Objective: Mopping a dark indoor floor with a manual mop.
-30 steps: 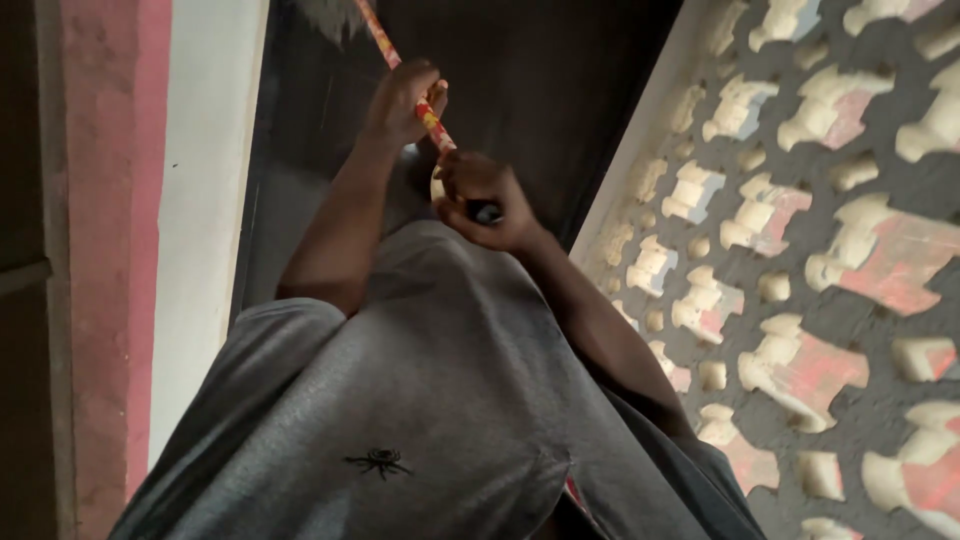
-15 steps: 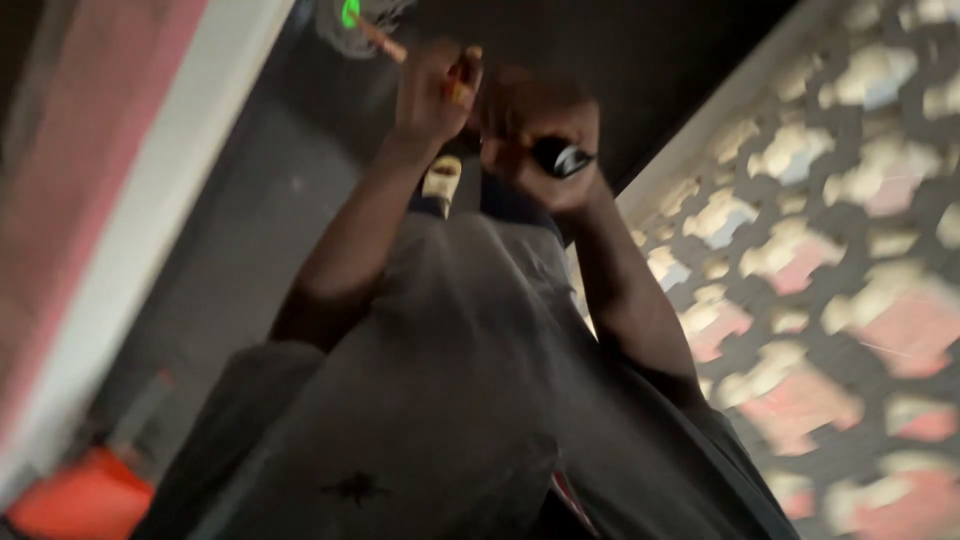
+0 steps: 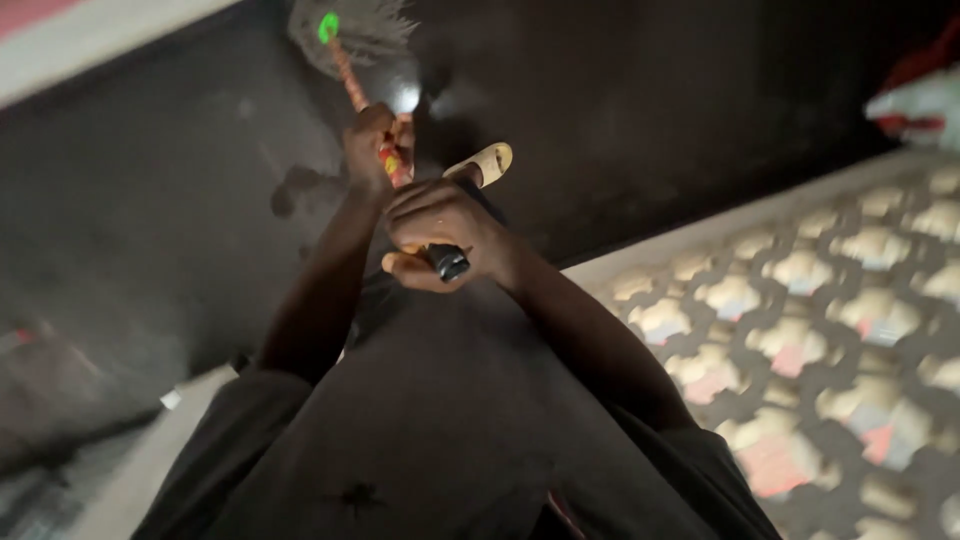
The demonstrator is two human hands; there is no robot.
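I hold a mop with a red and yellow patterned handle (image 3: 349, 80) in both hands. My left hand (image 3: 372, 148) grips the handle partway down. My right hand (image 3: 440, 232) is closed around the black top end of the handle, close to my chest. The grey stringy mop head (image 3: 350, 30) rests on the dark wet floor (image 3: 180, 170) ahead of me, with a green band where it joins the handle. A beige sandal (image 3: 487, 160) on my foot shows just beyond my right hand. My grey shirt fills the lower part of the view.
A white strip (image 3: 700, 235) separates the dark floor from a patterned floor of cream and pink shapes (image 3: 830, 320) on the right. A red and white object (image 3: 915, 95) lies at the far right. Another pale border (image 3: 90, 30) runs along the top left.
The view has swung round, so the borders now run at a different angle. The mop head has come into full view ahead, and both hands keep their hold on the handle.
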